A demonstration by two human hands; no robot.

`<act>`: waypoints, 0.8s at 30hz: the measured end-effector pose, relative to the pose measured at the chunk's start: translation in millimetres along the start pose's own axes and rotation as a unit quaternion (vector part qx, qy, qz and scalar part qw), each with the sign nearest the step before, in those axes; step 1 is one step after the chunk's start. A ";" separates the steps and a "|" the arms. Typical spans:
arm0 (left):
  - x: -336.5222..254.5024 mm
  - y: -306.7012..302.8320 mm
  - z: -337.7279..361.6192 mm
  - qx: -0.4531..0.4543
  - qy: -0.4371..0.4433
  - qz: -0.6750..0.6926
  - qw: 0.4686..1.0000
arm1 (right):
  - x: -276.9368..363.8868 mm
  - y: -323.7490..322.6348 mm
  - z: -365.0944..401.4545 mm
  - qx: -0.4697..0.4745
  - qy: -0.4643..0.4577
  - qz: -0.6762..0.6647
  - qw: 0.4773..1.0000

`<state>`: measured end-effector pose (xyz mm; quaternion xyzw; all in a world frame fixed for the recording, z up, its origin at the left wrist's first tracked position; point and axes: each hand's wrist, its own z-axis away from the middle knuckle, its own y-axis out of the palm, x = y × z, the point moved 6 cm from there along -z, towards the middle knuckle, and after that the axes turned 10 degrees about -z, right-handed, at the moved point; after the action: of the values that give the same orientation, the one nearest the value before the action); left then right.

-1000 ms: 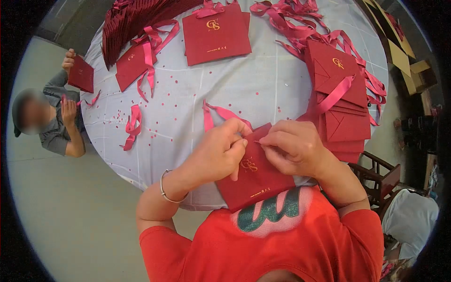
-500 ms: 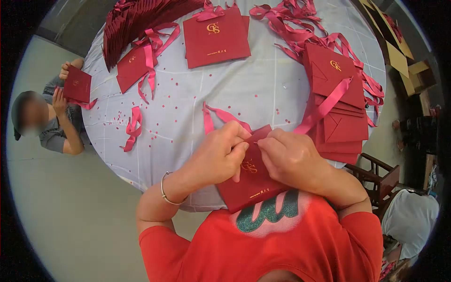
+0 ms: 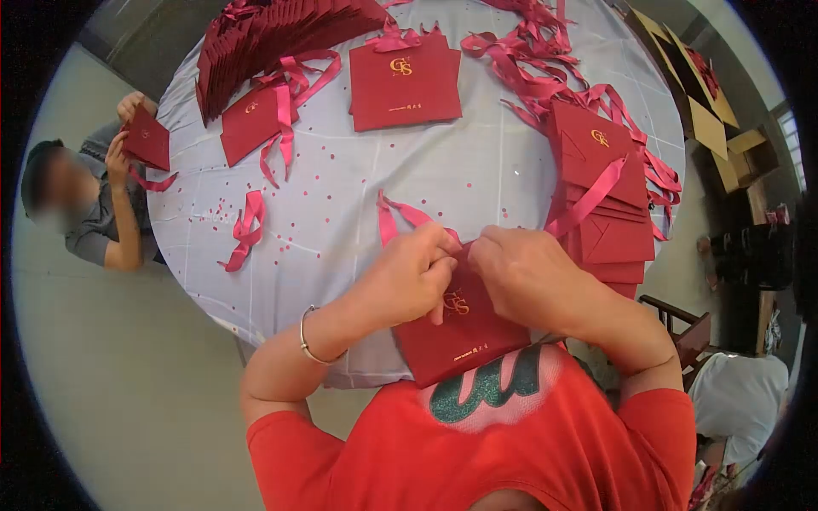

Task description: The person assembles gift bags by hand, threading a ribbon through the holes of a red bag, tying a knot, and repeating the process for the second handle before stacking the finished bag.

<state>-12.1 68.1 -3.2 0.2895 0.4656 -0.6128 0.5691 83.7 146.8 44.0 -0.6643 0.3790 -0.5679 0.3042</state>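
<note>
- Holding the red bag (image 3: 469,332) near its top edge, the left hand (image 3: 417,272) has its thumb and fingers drawn narrow; a silver bangle (image 3: 308,341) circles that wrist.
- The right hand (image 3: 521,274) is just beside it at the same top edge, fingers bunched together; its fingertips are hidden, so one cannot tell what they pinch.
- The bag lies at the near edge of the round table (image 3: 341,285), in front of the person's red shirt (image 3: 511,443), with its gold emblem (image 3: 457,304) partly behind the left hand.
- A pink ribbon (image 3: 388,226) loops out beyond the bag's top edge, on the cloth, and passes behind the left hand.
- To the right of the right hand stands a pile of red bags (image 3: 601,226), overlapping, with a ribbon strip (image 3: 596,200) across it.
- Farther off are a heap of pink ribbons (image 3: 537,81), two overlapping bags (image 3: 405,94) and a dense row of folded bags (image 3: 281,38).
- On the left, a loose ribbon (image 3: 247,230) lies among scattered small pink dots (image 3: 331,157).
- Across the table's left side, a co-worker (image 3: 98,204) holds another red bag (image 3: 149,140) with both hands.
- Open cardboard boxes (image 3: 709,132) stand beyond the table's right side.
</note>
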 end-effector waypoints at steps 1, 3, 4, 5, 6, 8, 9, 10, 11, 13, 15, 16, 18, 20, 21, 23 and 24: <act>0.1 0.1 -0.3 -0.003 0.002 0.001 1.000 | -0.8 1.1 0.7 0.006 -0.010 0.014 1.000; 3.3 0.6 -1.4 -0.012 -0.023 0.033 0.999 | -1.5 4.1 2.9 0.013 -0.021 0.028 0.999; 3.2 -0.3 -1.2 -0.013 -0.024 0.034 0.999 | 1.8 5.2 4.6 0.003 -0.049 0.055 0.997; 2.4 -1.1 -1.0 -0.010 -0.024 0.021 0.999 | 4.3 6.9 6.7 -0.008 -0.077 0.081 0.994; 1.5 -1.5 -1.2 -0.006 -0.023 0.008 1.000 | 0.0 10.1 9.0 -0.008 -0.076 0.079 0.994; -0.5 -1.5 -1.9 0.007 -0.026 0.011 1.000 | -12.3 3.9 14.4 -0.102 -0.047 0.009 0.994; -1.0 -0.3 -2.4 0.017 -0.026 0.015 0.999 | -14.1 -2.5 16.5 -0.137 -0.016 -0.042 0.990; -0.7 -0.2 -3.1 0.018 -0.026 0.016 0.999 | -15.1 -2.1 18.3 -0.136 -0.015 -0.042 0.990; 0.5 -0.1 -3.9 0.021 -0.032 0.016 0.999 | -19.5 -5.4 21.9 -0.168 -0.003 -0.068 0.983; 0.5 -0.9 -4.8 0.026 -0.036 0.013 0.999 | -25.0 -8.8 27.0 -0.203 0.010 -0.091 0.975; -0.4 -0.8 -4.1 0.042 -0.045 0.035 0.997 | -38.8 -8.7 32.1 -0.231 0.078 -0.240 0.940; -2.0 -0.6 -3.9 0.043 -0.044 0.035 0.997 | -39.8 -8.4 33.3 -0.232 0.079 -0.239 0.940; -4.4 -0.2 -3.0 0.044 -0.038 0.057 0.997 | -48.7 -4.4 36.5 -0.239 0.122 -0.329 0.905; 0.1 -0.7 -4.1 0.045 -0.037 0.057 0.997 | -51.5 -2.8 37.8 -0.234 0.127 -0.338 0.903; 1.9 -1.1 -4.4 0.044 -0.038 0.058 0.997 | -52.9 -1.5 38.1 -0.228 0.131 -0.349 0.899; -1.0 -2.4 -3.6 0.048 -0.047 0.059 0.996 | -53.9 0.3 38.9 -0.217 0.128 -0.357 0.899; -1.6 -2.5 -3.1 0.053 -0.056 0.059 0.995 | -53.7 1.6 38.5 -0.207 0.126 -0.365 0.899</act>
<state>-14.8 71.4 -2.4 0.3118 0.3817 -0.6174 0.6131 117.8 190.5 8.0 -0.7267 0.2547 -0.6268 -0.1194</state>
